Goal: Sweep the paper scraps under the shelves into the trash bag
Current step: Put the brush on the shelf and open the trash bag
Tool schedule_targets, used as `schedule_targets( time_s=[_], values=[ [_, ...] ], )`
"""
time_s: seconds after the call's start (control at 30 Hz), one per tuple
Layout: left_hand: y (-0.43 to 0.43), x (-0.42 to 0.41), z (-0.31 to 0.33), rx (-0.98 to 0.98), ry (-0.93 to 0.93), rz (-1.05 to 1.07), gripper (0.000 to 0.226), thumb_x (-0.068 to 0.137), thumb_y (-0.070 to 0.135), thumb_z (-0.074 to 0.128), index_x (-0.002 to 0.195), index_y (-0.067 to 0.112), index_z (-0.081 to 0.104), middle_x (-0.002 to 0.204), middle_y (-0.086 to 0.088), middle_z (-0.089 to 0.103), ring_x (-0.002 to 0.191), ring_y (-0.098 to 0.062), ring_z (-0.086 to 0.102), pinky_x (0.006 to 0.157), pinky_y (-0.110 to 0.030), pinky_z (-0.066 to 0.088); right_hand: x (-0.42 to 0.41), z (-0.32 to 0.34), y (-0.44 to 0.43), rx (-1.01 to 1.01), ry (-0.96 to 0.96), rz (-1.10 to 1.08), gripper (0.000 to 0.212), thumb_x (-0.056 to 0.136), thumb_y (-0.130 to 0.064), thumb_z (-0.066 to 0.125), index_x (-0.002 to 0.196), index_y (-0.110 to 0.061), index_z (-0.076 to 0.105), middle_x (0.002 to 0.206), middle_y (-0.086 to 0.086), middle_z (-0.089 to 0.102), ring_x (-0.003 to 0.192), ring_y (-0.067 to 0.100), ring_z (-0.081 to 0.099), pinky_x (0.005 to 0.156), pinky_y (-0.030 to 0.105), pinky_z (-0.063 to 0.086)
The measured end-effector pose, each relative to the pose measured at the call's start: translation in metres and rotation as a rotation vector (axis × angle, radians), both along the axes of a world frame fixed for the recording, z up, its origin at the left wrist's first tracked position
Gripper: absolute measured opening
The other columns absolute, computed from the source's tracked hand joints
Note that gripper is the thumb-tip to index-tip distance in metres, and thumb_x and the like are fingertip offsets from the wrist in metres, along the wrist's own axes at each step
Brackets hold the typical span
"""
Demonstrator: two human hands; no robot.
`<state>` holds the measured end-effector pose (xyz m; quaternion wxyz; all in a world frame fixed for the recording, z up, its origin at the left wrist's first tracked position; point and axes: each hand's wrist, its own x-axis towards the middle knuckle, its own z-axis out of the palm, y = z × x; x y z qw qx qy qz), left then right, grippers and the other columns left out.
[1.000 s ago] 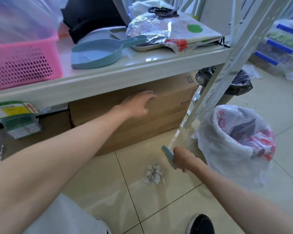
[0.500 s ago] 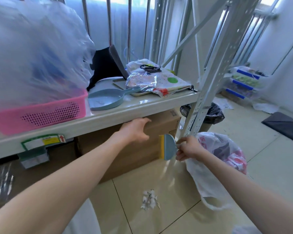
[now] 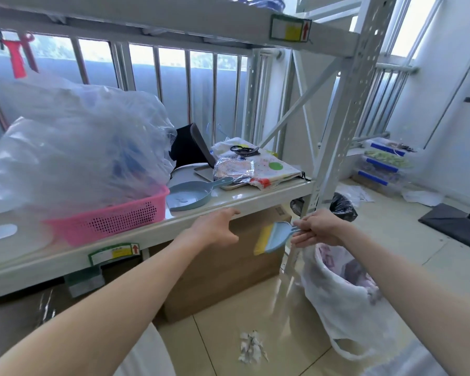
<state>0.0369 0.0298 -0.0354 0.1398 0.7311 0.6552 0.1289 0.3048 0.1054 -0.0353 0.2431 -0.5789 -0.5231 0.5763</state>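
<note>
One cardboard box [image 3: 223,270] under shelf [image 3: 255,203], dustpan [image 3: 186,196] on top, L fingers [image 3: 223,214] loose, R fingers [image 3: 305,221] pinching brush [image 3: 276,237], scraps [image 3: 251,347] by bag [image 3: 342,302]

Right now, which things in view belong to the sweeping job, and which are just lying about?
Job: paper scraps on the floor; small brush, held by the right hand; blue dustpan on the shelf; white trash bag; left hand by the shelf edge.
Lying about: pink basket; clear plastic bag; cardboard box; black bin bag.
</note>
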Motion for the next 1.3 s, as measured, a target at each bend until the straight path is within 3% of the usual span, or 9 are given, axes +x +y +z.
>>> schedule_targets(
  time_s=[0.13,0.37,0.63,0.8,0.93,1.0,1.1,1.2,1.3],
  values=[
    [-0.001,-0.002,0.013,-0.045,-0.005,-0.033,0.076,0.079,0.031,0.068,0.148,0.031,0.035,0.147,0.004,0.046,0.128,-0.018,0.050,0.102,-0.038,0.046,0.001,0.017,0.001,0.043,0.073,-0.090,0.031,0.091,-0.007,0.060,0.101,0.021,0.054,0.073,0.030,0.070,0.069,0.035,0.072,0.055,0.037,0.060],
    [0.004,-0.001,0.018,-0.114,-0.042,-0.067,0.074,0.079,0.032,0.069,0.146,0.031,0.038,0.142,0.006,0.049,0.127,-0.016,0.049,0.105,-0.039,0.043,0.004,0.059,0.008,0.087,0.107,-0.137,0.018,0.086,0.011,0.058,0.099,0.023,0.056,0.083,0.033,0.069,0.071,0.033,0.073,0.054,0.031,0.059],
    [0.022,0.007,0.000,-0.086,0.031,-0.094,0.066,0.082,0.028,0.063,0.144,0.030,0.041,0.141,0.008,0.051,0.126,-0.016,0.050,0.102,-0.034,0.044,-0.035,0.074,0.040,0.248,0.311,-0.324,0.010,0.086,0.008,0.058,0.090,0.017,0.058,0.069,0.023,0.068,0.057,0.030,0.070,0.056,0.035,0.059],
    [0.050,0.014,-0.018,-0.025,0.015,-0.087,0.060,0.085,0.025,0.061,0.143,0.028,0.044,0.141,0.007,0.051,0.128,-0.016,0.049,0.103,-0.033,0.042,-0.073,0.064,0.084,0.334,0.253,-0.438,0.014,0.087,0.004,0.060,0.077,0.012,0.063,0.068,0.023,0.069,0.060,0.032,0.071,0.063,0.039,0.061],
    [0.072,0.023,-0.029,0.032,-0.012,-0.128,0.057,0.086,0.025,0.060,0.142,0.029,0.045,0.139,0.006,0.053,0.125,-0.015,0.051,0.101,-0.036,0.044,-0.093,0.054,0.125,0.389,0.217,-0.509,0.007,0.085,0.004,0.061,0.087,0.011,0.064,0.071,0.021,0.070,0.062,0.028,0.072,0.063,0.037,0.061],
    [0.081,0.028,-0.034,0.064,0.001,-0.154,0.056,0.087,0.028,0.059,0.141,0.030,0.045,0.139,0.007,0.053,0.124,-0.014,0.051,0.100,-0.035,0.045,-0.100,0.046,0.142,0.419,0.110,-0.506,0.012,0.081,0.004,0.066,0.092,0.008,0.065,0.079,0.021,0.072,0.070,0.026,0.072,0.068,0.037,0.061],
    [0.090,0.033,-0.038,0.094,0.012,-0.180,0.057,0.087,0.029,0.058,0.142,0.032,0.043,0.140,0.010,0.052,0.124,-0.013,0.051,0.098,-0.036,0.046,-0.104,0.028,0.157,0.579,-0.229,-0.476,0.013,0.076,0.000,0.066,0.088,0.001,0.071,0.088,0.012,0.073,0.082,0.023,0.069,0.077,0.033,0.058],
    [0.094,0.036,-0.039,0.114,0.027,-0.180,0.058,0.087,0.030,0.059,0.143,0.033,0.042,0.140,0.009,0.052,0.124,-0.013,0.052,0.097,-0.037,0.048,-0.105,0.012,0.158,0.693,-0.462,-0.352,0.014,0.078,-0.011,0.068,0.087,-0.003,0.073,0.090,0.009,0.072,0.088,0.023,0.067,0.080,0.035,0.056],
    [0.094,0.037,-0.038,0.102,0.045,-0.175,0.060,0.086,0.031,0.060,0.143,0.032,0.042,0.140,0.007,0.052,0.122,-0.015,0.053,0.095,-0.037,0.048,-0.101,0.004,0.158,0.737,-0.634,-0.253,0.026,0.075,-0.026,0.073,0.094,-0.009,0.073,0.104,0.009,0.070,0.101,0.025,0.062,0.086,0.038,0.054]
  ],
)
